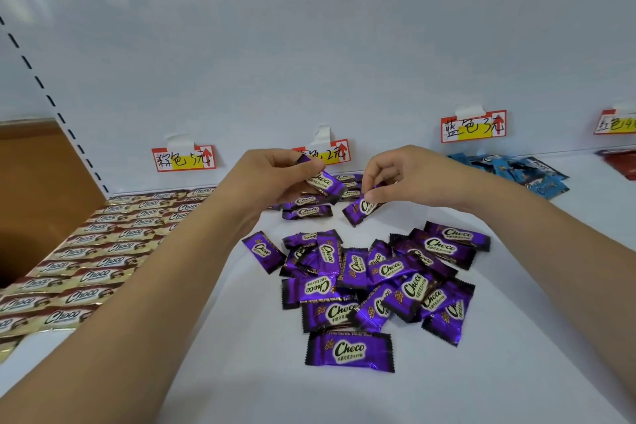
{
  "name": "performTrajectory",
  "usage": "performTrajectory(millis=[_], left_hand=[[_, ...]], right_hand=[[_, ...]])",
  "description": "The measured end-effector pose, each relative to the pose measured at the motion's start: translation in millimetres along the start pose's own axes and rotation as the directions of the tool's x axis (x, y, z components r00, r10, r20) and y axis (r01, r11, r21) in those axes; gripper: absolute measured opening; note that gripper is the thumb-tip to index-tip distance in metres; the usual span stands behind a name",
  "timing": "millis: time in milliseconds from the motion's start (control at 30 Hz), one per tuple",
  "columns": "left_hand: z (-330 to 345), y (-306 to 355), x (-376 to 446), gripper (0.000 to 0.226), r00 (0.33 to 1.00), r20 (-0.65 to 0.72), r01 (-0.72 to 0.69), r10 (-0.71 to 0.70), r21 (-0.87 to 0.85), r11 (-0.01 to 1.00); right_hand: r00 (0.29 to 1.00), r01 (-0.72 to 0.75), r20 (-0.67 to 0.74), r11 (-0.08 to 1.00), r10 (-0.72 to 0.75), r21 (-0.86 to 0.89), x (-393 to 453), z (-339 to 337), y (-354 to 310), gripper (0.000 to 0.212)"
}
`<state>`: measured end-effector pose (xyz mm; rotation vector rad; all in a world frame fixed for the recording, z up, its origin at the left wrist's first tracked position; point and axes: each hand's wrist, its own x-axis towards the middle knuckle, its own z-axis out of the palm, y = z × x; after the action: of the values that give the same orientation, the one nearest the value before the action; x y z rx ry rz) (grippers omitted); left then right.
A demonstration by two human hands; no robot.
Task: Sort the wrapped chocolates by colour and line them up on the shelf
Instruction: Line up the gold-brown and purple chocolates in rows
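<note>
A loose heap of purple "Choco" wrapped chocolates (pixel 375 282) lies on the white shelf (pixel 241 372) in front of me. My left hand (pixel 272 175) pinches a purple chocolate (pixel 325 182) above a short row of purple ones (pixel 306 211) near the back wall. My right hand (pixel 395 175) grips the end of another purple chocolate (pixel 361 208), which slants down onto the shelf. Behind my hands a price tag (pixel 330 151) is partly hidden.
Brown-and-cream chocolates (pixel 99 251) lie in neat rows at the left under a brown tag (pixel 184 158). Blue chocolates (pixel 516 170) pile under a blue tag (pixel 473 126) at the right. Red ones (pixel 619 163) sit at the far right edge. A wooden floor shows at left.
</note>
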<state>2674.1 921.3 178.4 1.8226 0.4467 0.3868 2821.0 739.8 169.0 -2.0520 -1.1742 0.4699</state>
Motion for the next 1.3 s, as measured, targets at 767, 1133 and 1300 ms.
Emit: performTrajectory(millis=[767, 1133, 1300], left_hand=[[-73.4, -3.1, -0.7, 0.006, 0.99, 0.129, -0.051, -0.05, 0.674, 0.737], [-76.8, -36.1, -6.1, 0.013, 0.963, 0.247, -0.259, 0.105, 0.749, 0.61], [-74.0, -41.1, -2.5, 0.013, 0.961, 0.223, -0.276, 0.164, 0.728, 0.628]], right_hand=[[0.974, 0.148, -0.144, 0.972, -0.175, -0.181, 17.0, 26.1, 4.1, 0.014], [0.96, 0.244, -0.027, 0.881, -0.278, -0.406, 11.5, 19.3, 7.9, 0.017], [0.968, 0.232, 0.013, 0.875, -0.25, -0.424, 12.8, 20.4, 5.9, 0.021]])
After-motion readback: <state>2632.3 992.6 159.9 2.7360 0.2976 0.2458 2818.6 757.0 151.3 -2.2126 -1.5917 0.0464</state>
